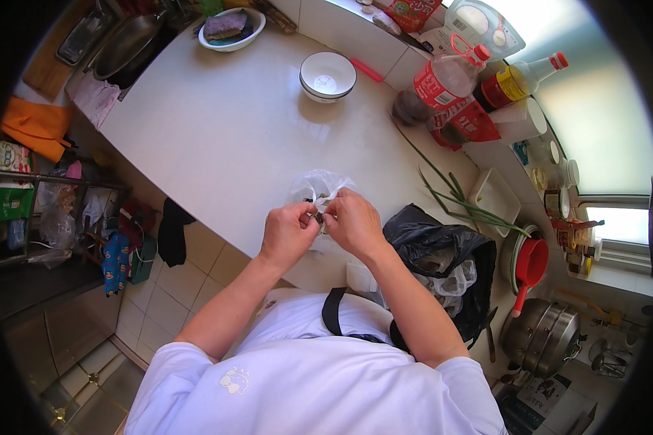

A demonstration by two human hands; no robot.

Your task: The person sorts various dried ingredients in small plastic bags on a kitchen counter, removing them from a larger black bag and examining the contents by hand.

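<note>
A thin clear plastic bag (322, 180) lies on the white countertop (207, 125) right before me, with small dark and greenish bits inside that I cannot make out. My left hand (289, 230) pinches its gathered plastic between thumb and fingers. Close beside it, my right hand (356, 222) grips the same plastic from the other side. The fingertips almost meet and partly hide the bag's gathered part.
Stacked white bowls (327, 76) stand farther back. Green onions (457, 198) reach over a white tray (495, 198) on the right. A black plastic bag (441, 234) sits beside my right forearm. Bottles, including a red-labelled one (449, 81), line the window side.
</note>
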